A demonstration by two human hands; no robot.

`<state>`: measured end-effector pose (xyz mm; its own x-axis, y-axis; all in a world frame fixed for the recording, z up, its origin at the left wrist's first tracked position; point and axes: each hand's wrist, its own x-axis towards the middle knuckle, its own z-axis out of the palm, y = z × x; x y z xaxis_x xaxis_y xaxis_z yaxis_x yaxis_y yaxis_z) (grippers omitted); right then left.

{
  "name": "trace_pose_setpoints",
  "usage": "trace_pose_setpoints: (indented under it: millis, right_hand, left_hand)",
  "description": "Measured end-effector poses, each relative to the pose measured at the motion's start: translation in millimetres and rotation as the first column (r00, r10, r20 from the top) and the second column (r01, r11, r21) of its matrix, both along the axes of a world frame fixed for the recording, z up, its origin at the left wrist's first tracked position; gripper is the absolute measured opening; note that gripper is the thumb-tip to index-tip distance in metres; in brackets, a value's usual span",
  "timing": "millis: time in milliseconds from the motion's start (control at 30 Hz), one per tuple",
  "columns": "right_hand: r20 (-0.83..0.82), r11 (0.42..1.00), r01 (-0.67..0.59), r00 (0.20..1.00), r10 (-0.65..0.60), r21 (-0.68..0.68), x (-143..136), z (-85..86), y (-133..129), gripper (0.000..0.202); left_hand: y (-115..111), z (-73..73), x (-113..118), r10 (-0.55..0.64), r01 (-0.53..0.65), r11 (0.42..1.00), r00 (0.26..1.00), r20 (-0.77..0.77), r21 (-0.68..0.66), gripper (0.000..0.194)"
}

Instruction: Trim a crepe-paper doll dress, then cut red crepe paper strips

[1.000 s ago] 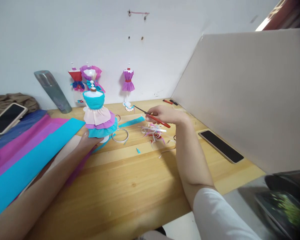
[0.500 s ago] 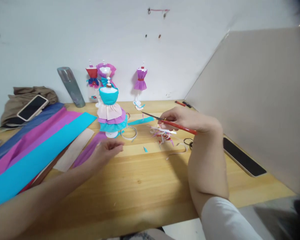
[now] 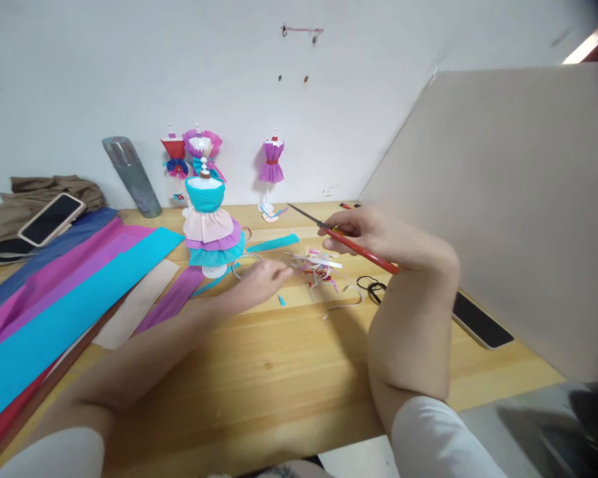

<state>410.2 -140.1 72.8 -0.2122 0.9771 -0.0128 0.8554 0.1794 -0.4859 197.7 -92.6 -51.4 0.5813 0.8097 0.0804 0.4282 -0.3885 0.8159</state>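
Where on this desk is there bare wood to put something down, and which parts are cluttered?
Bare wood lies near the front edge of the table, between the left forearm and the right forearm. It is crowded farther back: the paper scraps, tape ring and dressed mannequin sit around the left hand. Crepe paper sheets cover the left side; a phone lies right.

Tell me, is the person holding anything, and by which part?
The right hand holds red-handled scissors by the handle end, blades pointing away. The left hand grips nothing; its fingers reach toward paper scraps on the table.
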Motion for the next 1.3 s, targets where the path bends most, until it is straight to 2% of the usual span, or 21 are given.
trace_pose_setpoints:
  millis: [67, 133, 167, 233, 300, 333, 400, 433, 500, 567, 633, 767, 867, 1000, 1100, 1167, 1200, 1233, 1300]
  right_hand:
    - [0.004, 1.000, 0.011, 1.000, -0.011, -0.004, 2, 0.1, 0, 0.060]
    - [0.022, 1.000, -0.005, 1.000, 0.006, -0.029, 3, -0.6, 1, 0.061]
    - [0.033, 0.999, -0.013, 0.999, 0.015, -0.038, 2, -0.8, 1, 0.060]
    - [0.056, 0.999, -0.021, 0.998, 0.023, -0.040, 1, -0.4, 1, 0.060]
    - [0.088, 0.999, -0.020, 0.996, 0.023, -0.034, 0, 1.2, 0, 0.056]
    - [0.108, 0.999, -0.021, 0.994, 0.024, -0.032, 0, 2.3, -1, 0.054]
    - [0.146, 0.999, -0.028, 0.989, 0.031, -0.026, 0, 4.6, -3, 0.047]
    - [0.158, 0.999, -0.035, 0.987, 0.038, -0.022, 0, 5.7, -4, 0.043]
    - [0.167, 0.998, -0.056, 0.984, 0.057, -0.015, 0, 7.5, -5, 0.038]
    - [0.157, 0.997, -0.075, 0.985, 0.076, -0.013, -1, 8.6, -5, 0.038]
    - [0.138, 0.997, -0.072, 0.988, 0.073, -0.010, -1, 8.8, -5, 0.043]
    - [0.113, 0.999, -0.039, 0.993, 0.038, 0.004, 0, 8.0, -5, 0.054]
    - [0.133, 0.999, -0.041, 0.990, 0.040, 0.003, 0, 7.9, -5, 0.050]
    - [0.156, 0.999, -0.052, 0.986, 0.053, -0.007, -2, 9.0, -5, 0.038]
    - [0.170, 0.998, -0.059, 0.984, 0.061, -0.021, -4, 9.5, -4, 0.031]
    - [0.148, 0.999, -0.041, 0.988, 0.044, -0.020, -4, 9.3, -4, 0.031]
    - [0.125, 1.000, -0.023, 0.992, 0.024, -0.013, -3, 8.9, -5, 0.033]
    - [0.097, 1.000, -0.001, 0.995, 0.001, 0.000, -3, 8.3, -5, 0.036]
    - [0.041, 0.999, 0.033, 0.999, -0.034, 0.033, 0, 6.6, -4, 0.042]
  left_hand:
    - [-5, -9.6, 0, -0.098, 0.125, 0.976, 0.983, -0.155, 0.176, 0.020]
    - [-10, -15.4, 1, -0.069, 0.108, 0.963, 0.984, -0.162, 0.246, 0.020]
    - [-12, -16.0, 1, -0.017, 0.045, 0.964, 0.994, -0.110, 0.262, 0.021]
    - [-13, -11.3, 1, 0.121, -0.140, 0.955, 0.989, 0.089, 0.261, 0.021]
    - [-9, 0.2, 1, 0.230, -0.305, 0.934, 0.913, 0.338, 0.186, 0.014]
    - [-6, 7.5, 1, 0.270, -0.352, 0.929, 0.859, 0.435, 0.117, 0.016]
    - [2, 22.3, 5, 0.340, -0.392, 0.920, 0.772, 0.537, -0.020, 0.023]
    - [7, 28.6, 8, 0.355, -0.370, 0.925, 0.758, 0.547, -0.089, 0.025]
    - [15, 37.0, 15, 0.373, -0.306, 0.928, 0.742, 0.557, -0.214, 0.013]
    - [20, 39.1, 22, 0.372, -0.256, 0.927, 0.726, 0.579, -0.274, 0.016]
    - [22, 36.2, 27, 0.353, -0.231, 0.934, 0.723, 0.594, -0.274, 0.022]
    - [21, 24.1, 31, 0.342, -0.236, 0.938, 0.750, 0.566, -0.253, 0.020]
    - [21, 16.1, 29, 0.361, -0.259, 0.932, 0.692, 0.625, -0.252, 0.017]
    - [20, 12.2, 27, 0.312, -0.241, 0.949, 0.606, 0.732, -0.204, 0.018]
    - [22, 12.1, 31, 0.275, -0.230, 0.960, 0.650, 0.708, -0.162, 0.017]
    - [23, 10.9, 35, 0.253, -0.219, 0.966, 0.723, 0.643, -0.133, 0.020]
    - [23, 9.5, 35, 0.218, -0.201, 0.975, 0.782, 0.584, -0.096, 0.023]
    - [22, 7.6, 35, 0.164, -0.172, 0.985, 0.857, 0.489, -0.030, 0.024]
    - [16, 2.2, 31, 0.030, -0.057, 0.986, 0.986, 0.167, 0.157, 0.020]
